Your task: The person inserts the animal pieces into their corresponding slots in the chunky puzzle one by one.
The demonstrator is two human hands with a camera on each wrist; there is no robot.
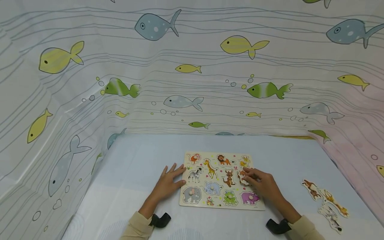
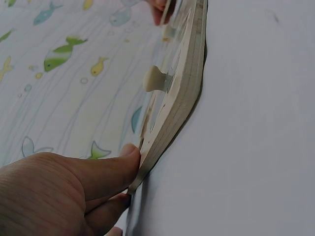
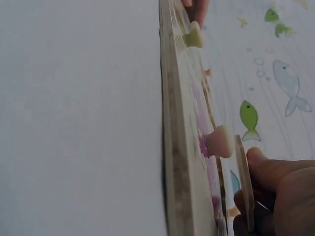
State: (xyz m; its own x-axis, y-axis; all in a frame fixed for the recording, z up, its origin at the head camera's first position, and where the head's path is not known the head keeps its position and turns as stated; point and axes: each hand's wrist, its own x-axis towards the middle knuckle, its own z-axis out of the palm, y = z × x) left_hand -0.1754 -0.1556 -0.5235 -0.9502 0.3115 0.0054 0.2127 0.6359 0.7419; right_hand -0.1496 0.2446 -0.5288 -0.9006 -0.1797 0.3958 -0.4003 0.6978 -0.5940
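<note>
A light wooden puzzle board [image 1: 220, 206] with colourful animals lies on the table in the head view. Near its right side, my right hand [image 1: 264, 185] pinches an orange-and-white animal puzzle piece [image 1: 242, 180] between thumb and fingers. From the right wrist, that piece stands tilted, its thin edge showing beside a round pink knob [image 3: 220, 141]. My left hand [image 1: 168, 181] rests at the board's left edge, fingers spread and fairly straight. In the left wrist view its thumb [image 2: 110, 172] touches the board's edge, and the other fingers are partly hidden.
Loose monkey [image 1: 312, 189], giraffe [image 1: 335, 202] and zebra [image 1: 330, 217] pieces lie close together at the table's right. Knobbed pieces, among them an elephant [image 1: 192, 194], frog [image 1: 230, 198] and purple hippo [image 1: 250, 198], sit on the board. A fish-patterned sheet [image 1: 216, 100] rises behind the table.
</note>
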